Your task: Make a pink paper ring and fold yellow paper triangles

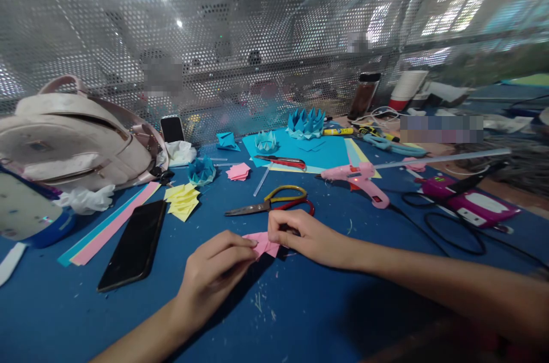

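The fingers (246, 246) of the left hand (214, 271) are closed on one end of a small folded pink paper (263, 244), and the fingers of the right hand (306, 240) pinch its other end. The pink paper sits low over the blue table (300, 317), right between both hands and close to the person. Just behind the hands lie scissors (272, 203) with yellow and red handles. To the right is a pink glue gun (364, 180) with a black cord. A black phone (135, 243) lies flat on the left, beside long strips of pink and blue paper (109, 223). A pile of yellow paper squares (183, 201) is near it. A pink bag (72, 140) sits at the far left; its zip is partly open, but what is inside cannot be seen. Blue folded paper crowns (305, 122) stand at the back, with one on a blue sheet (326, 151).
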A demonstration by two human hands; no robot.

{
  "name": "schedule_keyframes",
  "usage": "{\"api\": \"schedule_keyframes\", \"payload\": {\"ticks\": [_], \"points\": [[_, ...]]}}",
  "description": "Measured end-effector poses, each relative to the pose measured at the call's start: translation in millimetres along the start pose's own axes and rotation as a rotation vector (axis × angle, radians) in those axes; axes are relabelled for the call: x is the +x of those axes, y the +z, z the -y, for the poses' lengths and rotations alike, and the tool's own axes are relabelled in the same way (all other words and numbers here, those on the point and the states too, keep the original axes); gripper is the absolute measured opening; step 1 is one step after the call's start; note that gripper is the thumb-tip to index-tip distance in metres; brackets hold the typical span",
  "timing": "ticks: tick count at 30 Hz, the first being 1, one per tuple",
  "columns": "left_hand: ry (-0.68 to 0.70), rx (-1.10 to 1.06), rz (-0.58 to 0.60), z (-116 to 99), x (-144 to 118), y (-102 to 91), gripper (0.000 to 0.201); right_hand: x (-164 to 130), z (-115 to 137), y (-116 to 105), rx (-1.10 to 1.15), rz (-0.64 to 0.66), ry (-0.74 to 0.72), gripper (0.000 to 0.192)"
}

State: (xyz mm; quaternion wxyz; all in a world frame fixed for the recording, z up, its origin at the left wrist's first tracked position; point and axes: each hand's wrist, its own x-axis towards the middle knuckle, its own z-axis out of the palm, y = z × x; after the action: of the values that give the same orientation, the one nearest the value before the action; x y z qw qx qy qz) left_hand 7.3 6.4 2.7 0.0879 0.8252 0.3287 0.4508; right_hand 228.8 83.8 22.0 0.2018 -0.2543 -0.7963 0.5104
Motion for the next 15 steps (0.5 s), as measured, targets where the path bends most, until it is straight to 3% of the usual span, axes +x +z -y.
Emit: {"api": "schedule_keyframes", "payload": {"ticks": [15], "points": [[0.016, 0.020, -0.002, -1.2, 1.1, -0.3, 0.012, 0.5, 2.2, 0.6, 0.005, 0.006, 0.022, 0.044]]}}
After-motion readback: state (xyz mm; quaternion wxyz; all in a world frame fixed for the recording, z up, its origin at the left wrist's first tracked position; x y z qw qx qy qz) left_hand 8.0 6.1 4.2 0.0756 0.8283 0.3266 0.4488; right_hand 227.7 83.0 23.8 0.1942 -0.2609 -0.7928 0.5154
